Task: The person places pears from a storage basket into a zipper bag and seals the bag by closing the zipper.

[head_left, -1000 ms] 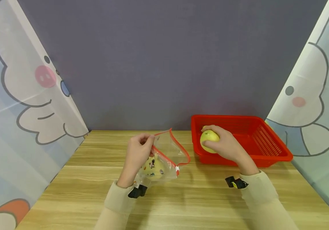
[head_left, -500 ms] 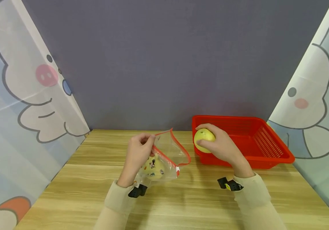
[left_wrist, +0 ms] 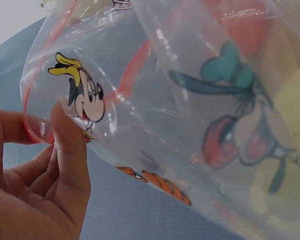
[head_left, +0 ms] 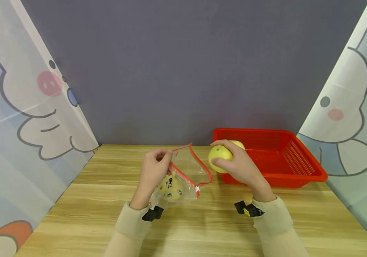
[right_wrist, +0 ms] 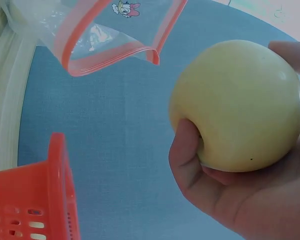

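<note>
Bag [head_left: 180, 186], mouth toward fruit [head_left: 220, 154]

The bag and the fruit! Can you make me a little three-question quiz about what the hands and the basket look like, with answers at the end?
1. Pick one: the basket is A) blue, B) red, C) green.
2. Fill the gap: the right hand holds a fruit, and the ____ pinches the bag.
3. True or false: the fruit in the right hand is inside the bag.

Key:
1. B
2. left hand
3. False; it is outside the bag.
</note>
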Tool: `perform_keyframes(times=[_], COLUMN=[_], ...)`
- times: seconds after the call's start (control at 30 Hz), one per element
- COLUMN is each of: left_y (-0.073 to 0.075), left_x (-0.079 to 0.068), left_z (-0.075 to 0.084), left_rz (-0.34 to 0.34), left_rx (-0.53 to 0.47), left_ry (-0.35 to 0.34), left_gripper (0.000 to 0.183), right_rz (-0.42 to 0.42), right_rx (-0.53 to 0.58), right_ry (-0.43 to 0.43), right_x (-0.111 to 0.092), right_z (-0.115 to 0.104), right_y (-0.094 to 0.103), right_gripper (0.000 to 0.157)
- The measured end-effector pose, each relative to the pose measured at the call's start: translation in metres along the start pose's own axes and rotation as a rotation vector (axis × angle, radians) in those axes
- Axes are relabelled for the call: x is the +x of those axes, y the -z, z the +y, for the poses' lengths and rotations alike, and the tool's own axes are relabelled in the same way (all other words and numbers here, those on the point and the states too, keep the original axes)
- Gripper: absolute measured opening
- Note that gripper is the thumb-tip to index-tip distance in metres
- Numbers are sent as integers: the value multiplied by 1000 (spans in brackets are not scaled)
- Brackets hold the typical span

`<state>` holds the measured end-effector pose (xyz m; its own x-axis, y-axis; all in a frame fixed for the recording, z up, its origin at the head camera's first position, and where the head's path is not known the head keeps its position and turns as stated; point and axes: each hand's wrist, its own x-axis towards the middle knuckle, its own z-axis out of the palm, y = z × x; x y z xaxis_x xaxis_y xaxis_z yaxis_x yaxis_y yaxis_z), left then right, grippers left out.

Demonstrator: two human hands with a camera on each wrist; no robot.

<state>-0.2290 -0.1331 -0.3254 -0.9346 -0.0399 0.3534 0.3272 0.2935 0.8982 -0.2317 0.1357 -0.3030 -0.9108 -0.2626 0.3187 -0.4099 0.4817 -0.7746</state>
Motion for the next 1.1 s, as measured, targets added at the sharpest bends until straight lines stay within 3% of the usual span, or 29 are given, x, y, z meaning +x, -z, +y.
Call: perform_keyframes(times=[1.1], left_y=[2], left_x=[-2], left_z=[3], left_rz=[-5], left_rx=[28], left_ry=[9], left_gripper=[25], right_rz=[27], right_rx=[58], right_ry=[27], right_x=[4], right_z=[-1], right_y=[-22], right_gripper=[42])
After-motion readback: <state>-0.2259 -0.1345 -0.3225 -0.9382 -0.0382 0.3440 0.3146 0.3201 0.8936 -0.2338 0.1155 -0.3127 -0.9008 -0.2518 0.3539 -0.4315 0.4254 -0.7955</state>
